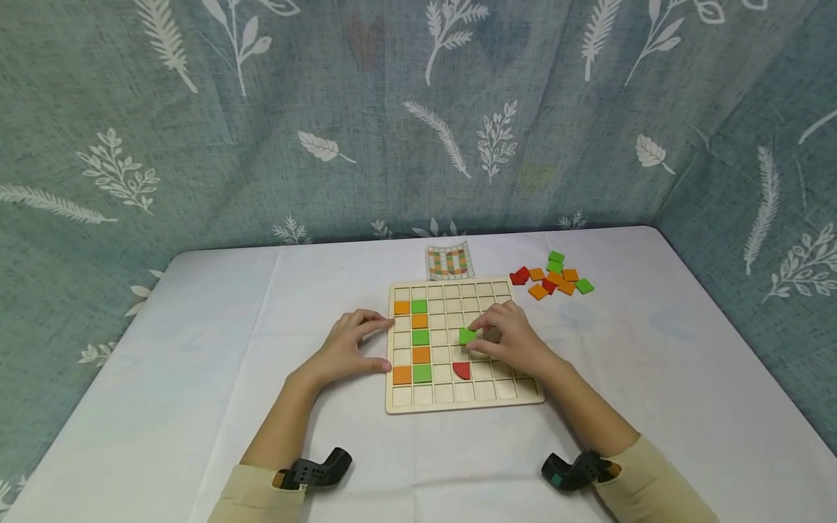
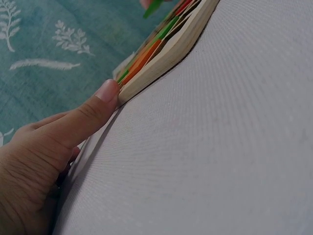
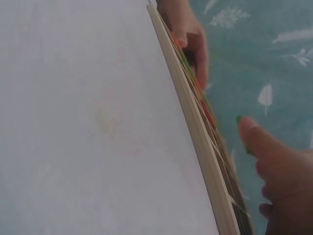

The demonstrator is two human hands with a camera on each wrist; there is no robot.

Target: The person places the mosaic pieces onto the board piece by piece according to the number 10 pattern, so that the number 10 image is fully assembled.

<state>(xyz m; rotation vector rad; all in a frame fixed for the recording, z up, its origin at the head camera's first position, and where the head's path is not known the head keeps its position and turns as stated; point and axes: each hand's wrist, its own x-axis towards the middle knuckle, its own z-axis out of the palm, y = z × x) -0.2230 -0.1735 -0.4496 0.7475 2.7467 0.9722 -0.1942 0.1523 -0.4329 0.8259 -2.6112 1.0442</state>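
Head view: beige sleeves [image 1: 654, 488] and black wrist devices [image 1: 315, 473] occupy the near side, over a white-covered table [image 1: 144, 378]. Beyond them, a wooden grid board [image 1: 458, 408] lies flat. The left hand [image 1: 343, 350] rests at its left edge, thumb and fingers spread apart. The right hand [image 1: 515, 339] pinches a green tile [image 1: 467, 336] between thumb and finger above the middle of the grid; this hand hides several cells on the right. A red quarter-round piece [image 1: 461, 370] lies nearer, in the fourth column. Orange tiles [image 1: 402, 375] and other green tiles [image 1: 421, 337] occupy the two leftmost columns. Past the far right corner, loose pieces [image 1: 554, 278] in red, orange and green lie scattered, some overlapping. A patterned card [image 1: 449, 262] lies just behind the board. A blue-green leaf-print curtain [image 1: 366, 109] encloses the rear and both sides.
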